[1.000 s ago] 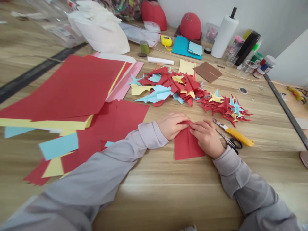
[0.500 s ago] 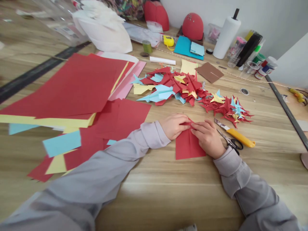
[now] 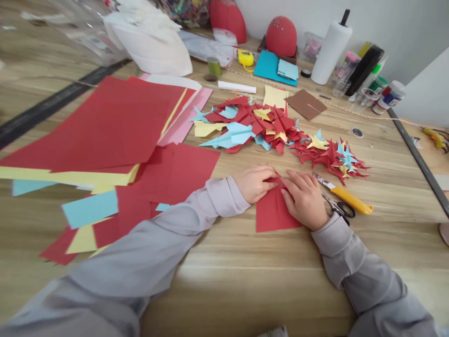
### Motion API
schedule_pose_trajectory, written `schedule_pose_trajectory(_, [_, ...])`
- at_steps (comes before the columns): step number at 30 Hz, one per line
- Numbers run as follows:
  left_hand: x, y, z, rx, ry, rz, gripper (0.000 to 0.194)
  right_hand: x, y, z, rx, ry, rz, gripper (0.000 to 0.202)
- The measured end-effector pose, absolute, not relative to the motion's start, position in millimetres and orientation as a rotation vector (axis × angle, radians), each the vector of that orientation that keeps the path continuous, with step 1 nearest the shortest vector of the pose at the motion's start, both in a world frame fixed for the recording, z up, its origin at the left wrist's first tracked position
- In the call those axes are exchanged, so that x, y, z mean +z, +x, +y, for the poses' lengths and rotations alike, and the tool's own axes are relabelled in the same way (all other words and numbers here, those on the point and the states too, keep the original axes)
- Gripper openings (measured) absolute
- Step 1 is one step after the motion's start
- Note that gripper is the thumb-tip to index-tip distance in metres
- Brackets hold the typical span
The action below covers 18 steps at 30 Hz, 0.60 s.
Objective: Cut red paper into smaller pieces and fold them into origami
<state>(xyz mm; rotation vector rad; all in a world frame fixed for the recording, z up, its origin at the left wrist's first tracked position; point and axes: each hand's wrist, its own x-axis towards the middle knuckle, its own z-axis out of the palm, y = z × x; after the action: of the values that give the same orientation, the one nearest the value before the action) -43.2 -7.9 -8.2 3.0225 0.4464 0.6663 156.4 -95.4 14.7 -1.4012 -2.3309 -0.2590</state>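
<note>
A red sheet of paper point(image 3: 275, 213) with a lengthwise crease lies on the wooden table, its far end narrowed by folded edges. My left hand point(image 3: 255, 183) grips the far left edge, fingers bent and pressed together on the paper. On the far right part rests my right hand point(image 3: 305, 199), its fingers stretched out and the thumb apart from them. Both hands cover much of the folded end. Just right of my right hand lie black-handled scissors point(image 3: 342, 208) and a utility knife point(image 3: 351, 199) with a yellow handle.
Beyond my hands is a pile of folded paper planes point(image 3: 242, 126), with smaller pointed paper pieces point(image 3: 333, 157) to its right. Large red sheets point(image 3: 115, 121) and cut pieces point(image 3: 91, 208) spread over the left side. A white bottle point(image 3: 331, 54) stands at the back.
My right hand has shifted slightly up and its fingers have moved a little right on the paper, the thumb now more apart. My left hand has stayed in place.
</note>
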Motion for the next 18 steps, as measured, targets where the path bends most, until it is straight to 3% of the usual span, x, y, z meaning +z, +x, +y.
schedule_pose_trajectory(18, [-27, -35, -6, 0.66, 3.012, 0.478, 0.029, 12, 155, -95, -0.214, -1.508, -2.376, 0.032])
